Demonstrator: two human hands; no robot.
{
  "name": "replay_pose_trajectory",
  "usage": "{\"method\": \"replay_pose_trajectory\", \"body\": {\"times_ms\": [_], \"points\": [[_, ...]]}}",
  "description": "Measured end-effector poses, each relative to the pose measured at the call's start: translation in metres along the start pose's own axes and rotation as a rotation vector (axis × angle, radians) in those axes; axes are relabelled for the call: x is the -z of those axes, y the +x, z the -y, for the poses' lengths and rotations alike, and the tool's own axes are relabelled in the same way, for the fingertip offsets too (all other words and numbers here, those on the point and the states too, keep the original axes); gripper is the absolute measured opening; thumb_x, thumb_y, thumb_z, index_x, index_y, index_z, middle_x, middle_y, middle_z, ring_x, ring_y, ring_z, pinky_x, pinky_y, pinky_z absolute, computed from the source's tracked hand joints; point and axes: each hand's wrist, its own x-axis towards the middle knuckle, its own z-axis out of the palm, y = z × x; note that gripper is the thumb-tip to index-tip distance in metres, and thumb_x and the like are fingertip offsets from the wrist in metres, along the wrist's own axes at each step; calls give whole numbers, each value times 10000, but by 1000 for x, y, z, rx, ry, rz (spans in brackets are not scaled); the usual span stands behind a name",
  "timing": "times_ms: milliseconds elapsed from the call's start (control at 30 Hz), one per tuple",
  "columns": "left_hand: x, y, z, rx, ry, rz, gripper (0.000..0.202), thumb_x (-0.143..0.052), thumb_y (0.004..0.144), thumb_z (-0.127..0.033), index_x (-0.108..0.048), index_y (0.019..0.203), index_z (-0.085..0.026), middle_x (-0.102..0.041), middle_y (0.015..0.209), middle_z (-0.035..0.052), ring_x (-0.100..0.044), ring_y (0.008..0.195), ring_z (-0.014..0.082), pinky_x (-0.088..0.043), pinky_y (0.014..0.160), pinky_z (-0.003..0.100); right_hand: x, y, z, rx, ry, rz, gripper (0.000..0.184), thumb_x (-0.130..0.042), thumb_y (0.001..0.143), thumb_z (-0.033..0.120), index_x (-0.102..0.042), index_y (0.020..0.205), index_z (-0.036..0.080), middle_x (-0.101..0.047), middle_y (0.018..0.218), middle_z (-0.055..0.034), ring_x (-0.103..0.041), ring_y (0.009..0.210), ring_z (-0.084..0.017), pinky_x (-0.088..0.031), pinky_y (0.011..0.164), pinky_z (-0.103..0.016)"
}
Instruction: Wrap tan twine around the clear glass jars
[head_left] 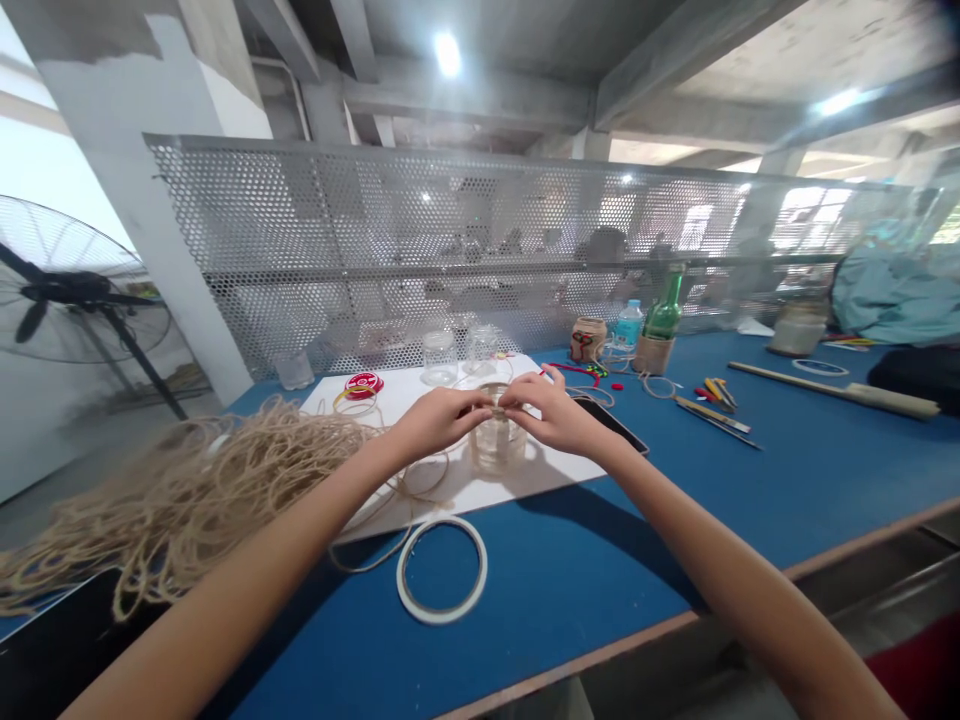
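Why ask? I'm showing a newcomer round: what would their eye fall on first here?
A big tangle of jute twine spills over the left end of the blue workbench. At the centre, the left hand and right hand meet at a clear glass jar on a white board. A green glass bottle stands back right.

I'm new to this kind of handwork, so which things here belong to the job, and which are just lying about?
In use: left hand, right hand, clear glass jar between them, tan jute twine.

Lying about: green glass bottle, white tape ring, black standing fan.
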Motion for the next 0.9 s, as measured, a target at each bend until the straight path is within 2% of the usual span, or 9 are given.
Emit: {"method": "replay_pose_trajectory", "body": {"times_ms": [133,367,467,633,767,900], "points": [[4,-1,4,-20,64,19,288,-463,889,-332,-601,1103,-198,-692,826,21,-572,610,109,-394,595,218,3,0,-5,0,43,44,112,-470,868,245,-571,916,230,-629,925,-11,-507,1015,-174,-82,1022,-515],[2,-2,14,-95,106,-16,274,-450,897,-313,-609,1080,-186,-687,995,47,-635,866,162,-453,731,255,8,1,-19,30,40,63,128,-478,865,249,-600,899,235,-600,1018,-30,-450,1082,-201,-192,986,-458],[2,-3,15,-118,155,-46,276,-445,899,-310,-607,1087,-189,-694,969,47,-644,824,157,-456,691,243,10,1,-21,26,13,49,132,-492,858,264,-618,891,244,-569,1065,-35,-429,1094,-209,-207,975,-445],[5,-7,8,-149,278,-90,321,-463,887,-361,-579,1134,-193,-704,845,34,-626,659,123,-424,588,210,10,0,-20,3,-20,35,153,-474,868,301,-617,883,247,-575,1027,-28,-440,1054,-201,-191,969,-456],[6,-9,2,-187,421,-135,287,-427,899,-356,-596,1094,-231,-708,828,12,-624,650,110,-393,555,198,9,-1,-20,17,-34,26,168,-462,873,315,-611,884,239,-591,1012,-26,-444,1049,-199,-139,987,-472],[3,-10,2,-198,513,-137,300,-369,922,-344,-589,1095,-235,-702,769,14,-598,579,109,-351,506,211,10,-2,-19,27,-39,20,165,-463,872,312,-609,879,236,-598,1018,-22,-449,1054,-194,-141,989,-458]]}}
